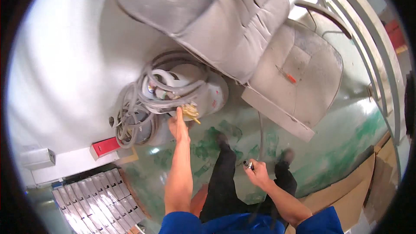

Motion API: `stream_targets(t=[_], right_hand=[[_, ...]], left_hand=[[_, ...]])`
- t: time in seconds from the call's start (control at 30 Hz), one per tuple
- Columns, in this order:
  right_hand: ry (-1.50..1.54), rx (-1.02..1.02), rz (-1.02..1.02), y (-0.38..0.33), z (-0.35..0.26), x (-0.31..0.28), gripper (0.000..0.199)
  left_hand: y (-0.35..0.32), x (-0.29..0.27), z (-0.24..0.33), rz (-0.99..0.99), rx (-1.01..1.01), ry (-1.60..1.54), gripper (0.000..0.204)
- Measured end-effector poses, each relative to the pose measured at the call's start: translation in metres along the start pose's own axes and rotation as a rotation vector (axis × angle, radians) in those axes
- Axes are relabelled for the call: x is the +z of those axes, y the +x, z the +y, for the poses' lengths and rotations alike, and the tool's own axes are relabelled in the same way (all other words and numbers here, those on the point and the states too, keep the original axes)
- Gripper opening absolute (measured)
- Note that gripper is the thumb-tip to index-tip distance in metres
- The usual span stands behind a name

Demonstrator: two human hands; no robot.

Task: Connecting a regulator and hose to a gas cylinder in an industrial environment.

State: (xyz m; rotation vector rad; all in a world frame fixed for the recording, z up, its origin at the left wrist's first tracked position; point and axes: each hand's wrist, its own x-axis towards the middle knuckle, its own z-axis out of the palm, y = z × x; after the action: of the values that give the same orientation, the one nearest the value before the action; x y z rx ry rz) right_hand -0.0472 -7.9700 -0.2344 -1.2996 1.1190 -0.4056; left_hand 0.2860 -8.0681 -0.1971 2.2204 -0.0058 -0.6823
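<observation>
My left hand [178, 126] reaches forward to a pale tank [216, 93] with a thick grey hose [184, 90] coiled over its top. One finger points up beside a yellow brass-coloured fitting [190, 111] at the coil's near side. The other fingers are mostly hidden, so whether they grip the fitting does not show. Lower and to the right, my right hand [258, 174] is closed around a metal hose connector [248, 164], its dark open end facing up and left. A thin grey hose [261, 132] hangs just beyond that hand; whether it joins the connector is unclear.
A worn grey office chair [294, 67] stands ahead, with an orange-handled screwdriver [287, 75] on its seat. More hose [132, 123] is coiled left of the tank, near a red box [105, 147]. Stacked metal parts [97, 201] lie lower left; cardboard [342, 190] covers the floor at right.
</observation>
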Motion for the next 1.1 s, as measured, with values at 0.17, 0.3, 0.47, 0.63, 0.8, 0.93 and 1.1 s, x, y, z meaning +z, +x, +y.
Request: stream_targets(t=[0.17, 0.3, 0.47, 0.63, 0.8, 0.93, 1.1], right_hand=[[-0.179, -0.314, 0.221, 0.090, -0.088, 0.038, 0.025], [-0.322, -0.374, 0.209, 0.181, -0.160, 0.056, 0.058], [-0.691, -0.325, 0.123, 0.254, -0.220, 0.110, 0.098], [-0.706, -0.188, 0.005, 0.283, -0.227, 0.138, 0.102], [-0.752, -0.265, 0.106, 0.285, -0.215, 0.152, 0.094], [-0.662, -0.279, 0.214, 0.300, -0.225, 0.143, 0.064], [-0.650, -0.202, 0.289, 0.299, -0.231, 0.131, 0.051]], left_hand=[[0.047, -0.054, 0.032, 0.004, -0.072, -0.285, 0.095], [0.093, -0.054, 0.044, 0.115, -0.010, -0.111, 0.095], [0.118, -0.061, 0.064, 0.031, 0.255, -0.230, 0.095], [0.147, -0.051, 0.066, 0.150, 0.379, 0.108, 0.085], [0.139, -0.037, 0.086, 0.292, 0.476, 0.162, 0.080], [0.109, -0.026, 0.163, 0.123, 0.652, -0.093, 0.075], [0.100, -0.019, 0.174, -0.223, 0.398, -0.391, 0.078]])
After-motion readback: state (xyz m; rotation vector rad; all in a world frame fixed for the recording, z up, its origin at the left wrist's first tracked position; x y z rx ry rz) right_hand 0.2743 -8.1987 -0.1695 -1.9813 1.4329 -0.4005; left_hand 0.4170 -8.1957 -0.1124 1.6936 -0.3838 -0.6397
